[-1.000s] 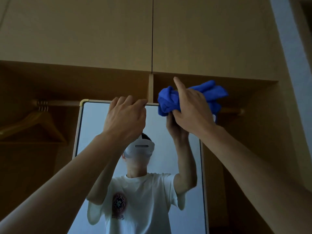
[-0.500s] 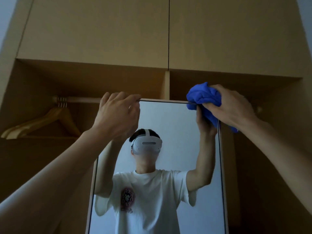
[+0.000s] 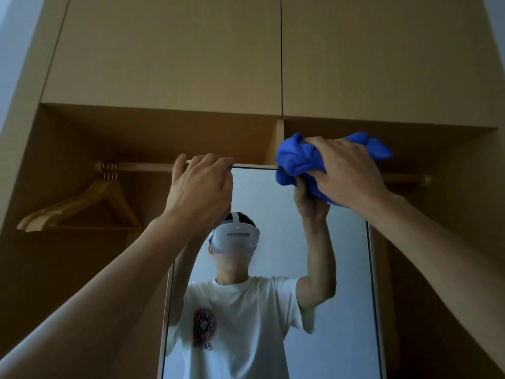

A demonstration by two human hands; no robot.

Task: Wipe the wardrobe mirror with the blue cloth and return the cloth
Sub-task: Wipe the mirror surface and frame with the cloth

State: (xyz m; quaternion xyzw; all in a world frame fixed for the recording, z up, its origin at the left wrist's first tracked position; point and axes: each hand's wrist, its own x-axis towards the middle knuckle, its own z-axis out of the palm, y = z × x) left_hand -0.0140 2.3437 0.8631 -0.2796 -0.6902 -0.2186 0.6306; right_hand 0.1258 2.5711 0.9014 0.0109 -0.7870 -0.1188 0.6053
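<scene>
**Blue cloth meets the top of a wardrobe mirror, both arms raised**

The bunched blue cloth (image 3: pixel 300 160) lies against the top edge of the mirror (image 3: pixel 273 198), toward its right side. It is clutched in the right grip (image 3: pixel 347 173), whose fingers curl round the fabric. The left grip (image 3: pixel 202 187) is closed over the mirror's top edge near its left side, fingers hooked over the frame. The glass reflects a person in a white T-shirt and a white headset (image 3: pixel 235 237). Behind the mirror stands the open wooden wardrobe (image 3: pixel 68 269) — a hanging rail (image 3: pixel 142 166) runs across it, with wooden hangers (image 3: pixel 90 203) gathered at its left end. Two closed cabinet doors (image 3: pixel 164 64) sit above.
</scene>
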